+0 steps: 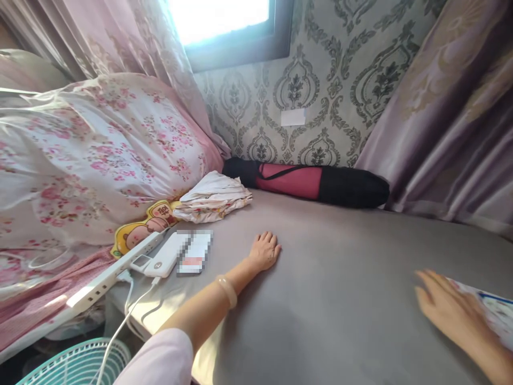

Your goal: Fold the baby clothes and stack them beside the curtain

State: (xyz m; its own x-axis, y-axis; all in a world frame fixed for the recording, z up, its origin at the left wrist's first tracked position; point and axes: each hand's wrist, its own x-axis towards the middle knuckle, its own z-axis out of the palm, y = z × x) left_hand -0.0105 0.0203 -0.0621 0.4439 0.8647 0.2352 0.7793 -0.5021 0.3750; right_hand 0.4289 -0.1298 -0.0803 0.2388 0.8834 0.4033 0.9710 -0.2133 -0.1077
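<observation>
My left hand (265, 250) lies palm down on the grey covered surface (340, 321), its fingers stretched out and holding nothing. A pale bangle (227, 292) circles that wrist. At the far right my right hand (451, 305) is slightly blurred, with its fingers extended and the thumb apart. Beside and partly behind it shows a white sheet or booklet with coloured print (499, 313); whether the hand touches it I cannot tell. Left of my left hand are a phone-like device with a pixelated screen (196, 254) and a white power bank (166, 256).
A folded white cloth (214, 198) and a yellow cartoon cushion (140, 230) lie at the left. A white power strip (116, 272) runs along the edge, with cables hanging above a turquoise basket (76, 363). Against the wall rests a long black and red bag (344, 186).
</observation>
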